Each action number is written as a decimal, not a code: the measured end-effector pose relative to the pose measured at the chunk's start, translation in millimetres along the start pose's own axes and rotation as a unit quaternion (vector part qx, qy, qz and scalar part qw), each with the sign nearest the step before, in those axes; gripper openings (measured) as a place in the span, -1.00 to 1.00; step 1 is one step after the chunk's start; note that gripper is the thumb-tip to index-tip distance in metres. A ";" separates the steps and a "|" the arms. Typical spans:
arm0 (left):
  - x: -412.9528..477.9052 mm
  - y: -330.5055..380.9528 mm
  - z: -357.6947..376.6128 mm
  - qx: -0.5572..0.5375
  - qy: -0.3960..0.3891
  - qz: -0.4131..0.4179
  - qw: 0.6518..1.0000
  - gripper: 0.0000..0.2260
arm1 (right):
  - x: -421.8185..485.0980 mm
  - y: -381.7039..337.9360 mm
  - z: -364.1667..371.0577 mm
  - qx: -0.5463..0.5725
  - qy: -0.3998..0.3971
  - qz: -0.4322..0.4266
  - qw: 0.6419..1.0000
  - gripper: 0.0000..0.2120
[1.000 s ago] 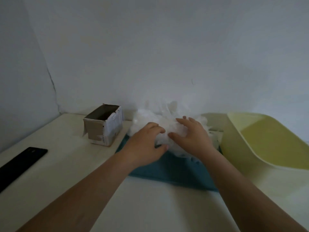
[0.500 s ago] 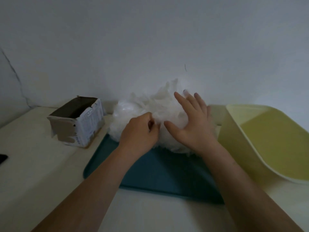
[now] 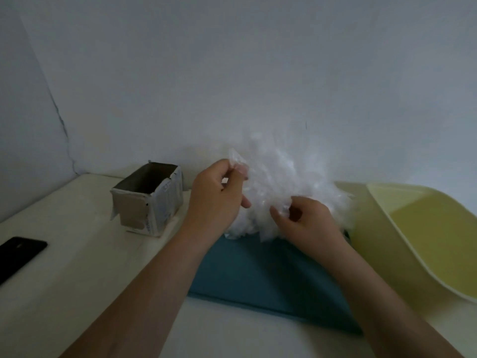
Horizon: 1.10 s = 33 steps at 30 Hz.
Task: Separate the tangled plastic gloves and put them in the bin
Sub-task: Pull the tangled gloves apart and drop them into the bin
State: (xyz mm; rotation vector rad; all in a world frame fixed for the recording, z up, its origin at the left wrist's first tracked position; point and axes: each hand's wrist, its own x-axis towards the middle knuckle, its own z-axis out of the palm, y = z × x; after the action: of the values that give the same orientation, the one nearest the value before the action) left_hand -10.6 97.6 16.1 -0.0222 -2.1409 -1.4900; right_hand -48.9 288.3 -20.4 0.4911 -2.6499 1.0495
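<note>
On the table (image 3: 77, 267), a teal tray (image 3: 258, 275) carries the tangled plastic gloves (image 3: 284, 182) at its far end. The left hand (image 3: 214, 200) pinches the clump's upper left edge and the right hand (image 3: 307, 223) pinches its front. The yellow bin (image 3: 438, 228) stands just to the right.

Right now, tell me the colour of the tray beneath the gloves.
Dark teal blue. The tray shows plainly in the head view, the only one.

Dim, soft, grainy wide-angle view
</note>
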 end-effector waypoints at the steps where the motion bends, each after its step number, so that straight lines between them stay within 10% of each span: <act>1: 0.2 4.0 -1.8 -0.024 0.015 0.011 1.000 -0.81 | 1.3 0.6 0.4 -0.005 0.008 -0.003 1.000 -0.64; 8: 2.9 6.7 -1.2 -0.082 0.000 -0.059 0.995 -0.74 | 1.2 -11.5 -10.7 0.132 -0.003 0.084 0.988 -0.86; 13: 1.1 -11.4 7.2 0.013 -0.128 0.000 0.992 -0.55 | 7.0 -18.9 -19.3 0.520 -0.017 0.251 0.816 -0.76; 16: -2.2 -24.9 10.5 0.069 -0.253 0.047 0.964 -0.63 | 6.6 -18.6 -28.9 0.578 -0.101 0.228 0.777 -0.46; 22: -4.8 -14.3 -7.9 0.158 -0.493 0.008 0.856 -0.80 | 6.4 4.8 -16.7 0.415 -0.014 0.123 0.901 -0.85; 30: 3.5 -4.4 -18.3 0.067 -0.078 -0.027 0.994 -0.98 | 3.1 0.6 -23.0 0.331 -0.006 0.033 0.943 -0.88; 33: -1.7 -18.7 2.9 0.061 -0.127 -0.048 0.989 -0.67 | -0.6 -4.4 -23.9 0.301 -0.040 0.013 0.953 -0.89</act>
State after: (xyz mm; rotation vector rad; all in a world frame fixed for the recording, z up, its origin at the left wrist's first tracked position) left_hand -15.9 93.2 -1.6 -0.0684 -2.4645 -1.4741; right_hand -44.1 302.1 -0.9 0.6202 -2.3627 1.8875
